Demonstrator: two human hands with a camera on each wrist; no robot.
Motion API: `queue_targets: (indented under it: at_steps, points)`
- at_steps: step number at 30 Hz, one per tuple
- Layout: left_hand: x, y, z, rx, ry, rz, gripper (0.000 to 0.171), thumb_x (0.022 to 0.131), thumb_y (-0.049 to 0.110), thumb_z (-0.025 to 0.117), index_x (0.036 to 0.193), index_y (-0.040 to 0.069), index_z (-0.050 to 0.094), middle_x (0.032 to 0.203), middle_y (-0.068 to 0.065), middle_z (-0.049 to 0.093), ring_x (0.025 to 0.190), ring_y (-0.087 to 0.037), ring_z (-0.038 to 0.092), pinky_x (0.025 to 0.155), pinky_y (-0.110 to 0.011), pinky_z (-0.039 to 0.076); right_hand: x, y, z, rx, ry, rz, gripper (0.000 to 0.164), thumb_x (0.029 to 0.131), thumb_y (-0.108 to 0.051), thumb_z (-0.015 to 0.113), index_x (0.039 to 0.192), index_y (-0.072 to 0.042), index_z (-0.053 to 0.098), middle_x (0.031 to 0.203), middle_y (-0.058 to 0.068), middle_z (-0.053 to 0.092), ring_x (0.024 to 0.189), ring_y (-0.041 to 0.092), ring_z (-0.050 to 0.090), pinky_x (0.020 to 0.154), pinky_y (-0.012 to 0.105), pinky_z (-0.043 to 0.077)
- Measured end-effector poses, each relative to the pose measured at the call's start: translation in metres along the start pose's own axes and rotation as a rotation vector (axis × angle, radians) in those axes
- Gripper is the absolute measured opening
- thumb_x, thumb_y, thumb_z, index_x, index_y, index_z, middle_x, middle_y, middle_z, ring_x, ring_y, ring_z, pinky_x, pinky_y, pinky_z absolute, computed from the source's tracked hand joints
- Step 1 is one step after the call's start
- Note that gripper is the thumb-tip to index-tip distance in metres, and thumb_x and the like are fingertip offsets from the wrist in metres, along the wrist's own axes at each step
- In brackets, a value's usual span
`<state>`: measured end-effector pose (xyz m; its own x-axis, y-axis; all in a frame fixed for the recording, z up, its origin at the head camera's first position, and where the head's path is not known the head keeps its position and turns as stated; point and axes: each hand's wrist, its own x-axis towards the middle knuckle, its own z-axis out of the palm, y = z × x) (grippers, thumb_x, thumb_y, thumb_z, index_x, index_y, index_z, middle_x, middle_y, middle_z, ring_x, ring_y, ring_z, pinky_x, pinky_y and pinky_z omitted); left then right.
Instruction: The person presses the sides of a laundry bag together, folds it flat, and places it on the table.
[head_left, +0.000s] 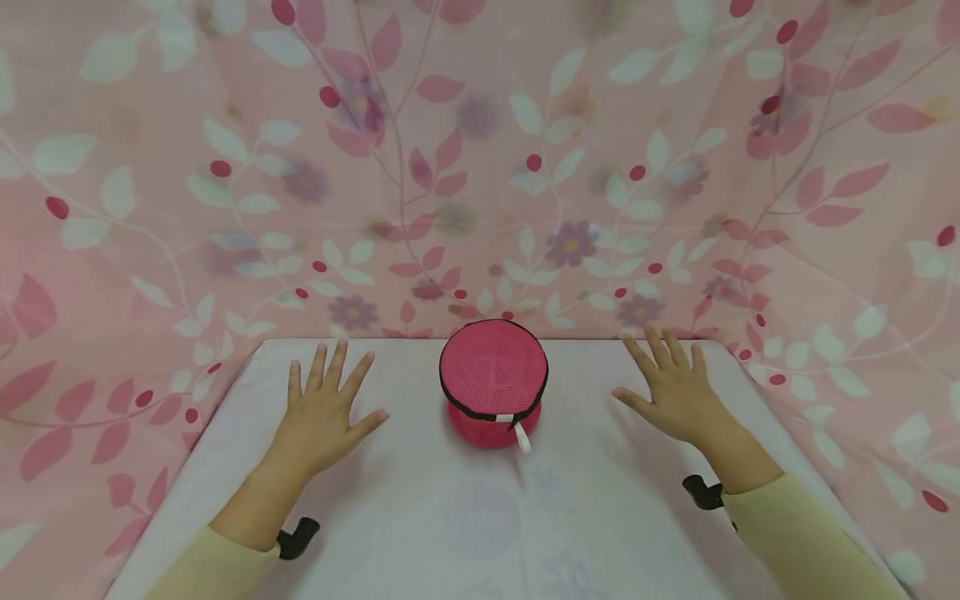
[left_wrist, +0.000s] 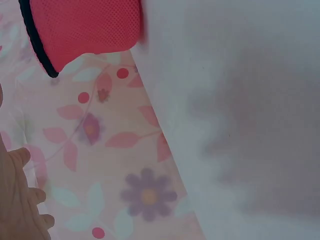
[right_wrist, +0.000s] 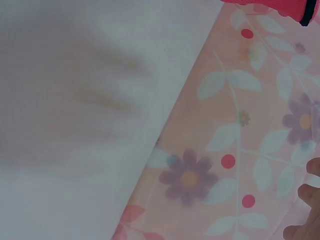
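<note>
A round pink mesh zip bag (head_left: pixel 493 371) stands near the far edge of the table, its lid rimmed by a black zip with a white pull tab (head_left: pixel 522 437) at the front. To its left my left hand (head_left: pixel 322 417) is held over the table with fingers spread, apart from the bag. On the other side my right hand (head_left: pixel 675 396) is likewise spread and holds nothing. Part of the bag's mesh side (left_wrist: pixel 95 25) shows at the top of the left wrist view. In the right wrist view only a corner of the bag (right_wrist: pixel 287 6) appears.
A white cloth with faint flowers covers the table (head_left: pixel 420 517). Behind and at both sides hangs a pink curtain (head_left: pixel 480 208) with leaves, berries and flowers, meeting the table's far edge. Black straps with mounts (head_left: pixel 298 539) sit at the wrists.
</note>
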<state>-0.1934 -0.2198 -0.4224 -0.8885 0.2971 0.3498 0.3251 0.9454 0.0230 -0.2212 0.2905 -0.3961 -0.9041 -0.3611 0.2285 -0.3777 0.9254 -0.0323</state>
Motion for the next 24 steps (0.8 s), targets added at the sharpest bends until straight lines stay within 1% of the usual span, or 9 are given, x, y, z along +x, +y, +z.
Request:
queue_targets:
  at_steps: [3,5,10,12,15,18,20,24]
  points:
    - [0.004,0.007,0.003,-0.035,-0.010,0.002,0.082,0.083,0.071,0.037,0.148,0.029,0.012,0.154,-0.013,-0.001,0.138,-0.030,-0.014,0.104,-0.060,-0.009,0.002,-0.005,0.003,0.030,0.015,-0.009,0.081,0.087,-0.061,0.044,0.149,-0.021,0.011,0.154,0.011,-0.003,0.139,0.030,-0.011,0.102,0.062,-0.011]
    - [0.006,0.011,0.006,-0.061,-0.010,0.001,0.082,0.083,0.071,0.038,0.148,0.029,0.012,0.154,-0.013,0.000,0.138,-0.031,-0.013,0.105,-0.059,-0.009,0.005,-0.009,0.006,0.041,0.030,-0.018,0.080,0.087,-0.061,0.044,0.149,-0.021,0.013,0.154,0.012,0.000,0.139,0.031,-0.008,0.103,0.064,-0.006]
    - [0.012,0.021,0.015,-0.135,-0.009,0.013,0.080,0.084,0.069,0.040,0.148,0.031,0.011,0.154,-0.013,0.004,0.139,-0.035,-0.005,0.105,-0.059,-0.006,0.009,-0.014,0.012,0.075,0.046,-0.020,0.078,0.087,-0.061,0.044,0.149,-0.025,0.013,0.154,0.012,0.005,0.140,0.031,-0.004,0.104,0.063,-0.002]
    - [0.014,0.025,0.018,-0.164,-0.008,0.020,0.080,0.084,0.068,0.040,0.148,0.031,0.012,0.153,-0.013,0.006,0.139,-0.035,-0.001,0.105,-0.060,-0.003,0.011,-0.017,0.014,0.105,0.039,-0.017,0.077,0.087,-0.061,0.045,0.149,-0.027,0.013,0.154,0.011,0.005,0.140,0.031,-0.003,0.104,0.063,-0.002]
    - [0.016,0.030,0.021,-0.198,-0.001,0.026,0.079,0.084,0.068,0.040,0.148,0.031,0.014,0.153,-0.013,0.008,0.139,-0.034,0.001,0.105,-0.061,0.000,0.012,-0.020,0.017,0.146,0.036,-0.021,0.075,0.088,-0.059,0.045,0.148,-0.026,0.014,0.154,0.010,0.003,0.140,0.032,-0.001,0.104,0.063,0.000]
    - [0.020,0.035,0.023,-0.224,0.003,0.027,0.079,0.084,0.068,0.040,0.148,0.030,0.014,0.153,-0.013,0.009,0.139,-0.034,0.001,0.105,-0.060,0.001,0.014,-0.026,0.018,0.181,0.043,-0.031,0.074,0.089,-0.057,0.046,0.148,-0.026,0.016,0.154,0.008,0.002,0.139,0.034,0.002,0.104,0.064,0.003]
    - [0.022,0.037,0.023,-0.237,0.003,0.028,0.078,0.085,0.067,0.040,0.148,0.030,0.014,0.153,-0.014,0.009,0.139,-0.036,0.003,0.105,-0.061,0.002,0.016,-0.030,0.018,0.201,0.050,-0.039,0.073,0.089,-0.056,0.047,0.148,-0.025,0.017,0.154,0.009,0.003,0.139,0.034,0.003,0.104,0.063,0.004]
    - [0.027,0.040,0.023,-0.275,0.008,0.017,0.077,0.085,0.065,0.043,0.148,0.029,0.016,0.152,-0.015,0.011,0.138,-0.038,0.006,0.105,-0.061,0.002,0.021,-0.037,0.019,0.222,0.062,-0.043,0.073,0.089,-0.056,0.047,0.148,-0.025,0.018,0.154,0.009,0.006,0.140,0.031,0.003,0.105,0.061,0.005]
